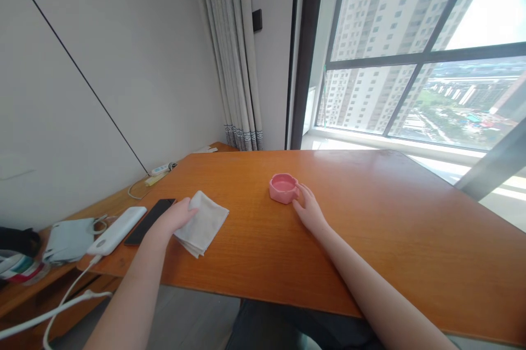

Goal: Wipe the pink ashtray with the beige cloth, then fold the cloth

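Observation:
A small pink ashtray [282, 192] with faceted sides and a notched rim rests upright on the brown wooden table [370, 218]. My right hand [310, 212] is at its right side, thumb toward the front and fingers along the side, holding it where it stands. Over to the left, my left hand [178, 216] grips a folded pale grey cloth [207, 223] by its left part, the thumb on top. The cloth lies on or just above the tabletop; its underside and the other left fingers are hidden.
Left of my left hand lie a black phone [150, 222] and a white power strip [117, 230] with a white cable [76, 282]. Further left are a grey pouch [69, 240] and a small power adapter [160, 170]. A curtain [232, 54] and window stand beyond.

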Available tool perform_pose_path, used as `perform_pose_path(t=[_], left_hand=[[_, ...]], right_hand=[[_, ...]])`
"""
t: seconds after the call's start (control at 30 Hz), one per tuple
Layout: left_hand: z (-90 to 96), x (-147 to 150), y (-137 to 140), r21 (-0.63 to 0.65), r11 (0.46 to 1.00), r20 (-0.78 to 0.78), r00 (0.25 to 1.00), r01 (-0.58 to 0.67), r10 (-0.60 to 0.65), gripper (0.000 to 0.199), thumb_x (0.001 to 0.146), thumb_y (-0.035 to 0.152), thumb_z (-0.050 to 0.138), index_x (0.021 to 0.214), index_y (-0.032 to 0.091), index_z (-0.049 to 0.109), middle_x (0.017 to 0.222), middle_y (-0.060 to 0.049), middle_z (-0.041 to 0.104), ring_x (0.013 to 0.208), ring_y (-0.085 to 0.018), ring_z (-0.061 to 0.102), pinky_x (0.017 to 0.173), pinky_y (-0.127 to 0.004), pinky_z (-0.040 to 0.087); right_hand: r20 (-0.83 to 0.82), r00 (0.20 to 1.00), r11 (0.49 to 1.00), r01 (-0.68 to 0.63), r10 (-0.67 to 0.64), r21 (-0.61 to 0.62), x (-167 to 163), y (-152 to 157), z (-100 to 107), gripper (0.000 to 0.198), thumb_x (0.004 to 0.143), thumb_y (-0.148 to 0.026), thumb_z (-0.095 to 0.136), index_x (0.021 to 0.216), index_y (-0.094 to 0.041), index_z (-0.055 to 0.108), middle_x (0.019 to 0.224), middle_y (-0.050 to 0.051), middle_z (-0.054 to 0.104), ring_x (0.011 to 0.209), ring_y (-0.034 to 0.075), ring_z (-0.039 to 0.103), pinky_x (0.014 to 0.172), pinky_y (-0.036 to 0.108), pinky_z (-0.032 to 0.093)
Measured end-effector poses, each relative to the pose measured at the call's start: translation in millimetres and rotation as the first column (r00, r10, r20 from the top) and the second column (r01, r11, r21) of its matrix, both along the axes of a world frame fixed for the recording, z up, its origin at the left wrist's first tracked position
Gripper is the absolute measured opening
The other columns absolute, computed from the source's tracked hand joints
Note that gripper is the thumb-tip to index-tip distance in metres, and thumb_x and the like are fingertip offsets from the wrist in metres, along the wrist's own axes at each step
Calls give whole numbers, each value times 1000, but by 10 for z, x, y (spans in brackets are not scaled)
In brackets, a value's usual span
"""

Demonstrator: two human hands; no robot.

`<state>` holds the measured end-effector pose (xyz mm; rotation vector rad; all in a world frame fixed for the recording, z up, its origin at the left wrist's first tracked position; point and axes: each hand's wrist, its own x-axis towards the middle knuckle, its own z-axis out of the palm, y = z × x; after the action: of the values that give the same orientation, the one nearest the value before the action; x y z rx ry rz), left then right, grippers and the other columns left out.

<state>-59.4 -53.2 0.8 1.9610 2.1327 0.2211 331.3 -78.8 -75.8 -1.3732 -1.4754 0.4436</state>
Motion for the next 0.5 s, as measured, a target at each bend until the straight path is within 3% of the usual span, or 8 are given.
perform_pose_path(t=[0.07,0.17,0.23,0.3,0.4,0.47,0.5], left_hand=[[193,264,-37,21,997,32,997,73,-73,35,73,42,49,94,14,58,99,-14,66,94,-30,61,78,-36,45],[438,723,-43,70,985,313,934,158,-172,43,74,48,53,104,17,54,102,-8,65,92,-26,62,76,-34,47],[532,1033,12,107,971,590,772,215,-236,50,73,50,56,110,16,52,103,-8,65,92,-25,62,75,-33,48],[563,1332,106,133,956,798,544,262,-260,56,73,50,60,116,15,50,108,-10,63,95,-24,61,77,-32,49],[514,1733,251,160,906,931,244,393,-270,57,74,46,62,120,16,47,116,-12,60,99,-23,60,81,-32,49],[429,1949,314,166,844,953,136,510,-270,55,74,44,64,119,16,48,116,-12,60,99,-22,60,82,-32,48],[371,2037,335,162,821,956,117,547,-267,55,74,43,65,118,16,49,114,-12,61,99,-22,60,82,-32,49]], right_hand=[[-46,999,998,-4,6,58,4,-39,114,37,79,-32,51,114,-21,57,127,9,52,124,25,42,108,46,29],[-240,966,993,-84,101,82,14,-84,261,31,81,-41,52,103,-21,60,112,9,61,108,23,55,100,44,39],[-404,906,992,-116,129,57,7,-100,326,38,78,-46,56,106,-21,58,108,9,63,103,23,58,96,43,43],[-533,830,983,-182,167,24,-13,-112,381,49,76,-51,59,115,-21,54,115,10,61,106,23,58,96,42,44],[-643,691,897,-442,329,-16,-43,-139,477,58,78,-58,51,125,-23,48,127,9,55,114,24,54,97,42,43],[-693,618,838,-544,371,-36,-46,-168,541,57,80,-59,46,123,-21,50,126,10,57,115,26,54,96,43,45],[-720,601,838,-543,347,-49,-39,-183,564,55,81,-57,46,121,-20,52,124,10,58,113,27,55,94,43,47]])
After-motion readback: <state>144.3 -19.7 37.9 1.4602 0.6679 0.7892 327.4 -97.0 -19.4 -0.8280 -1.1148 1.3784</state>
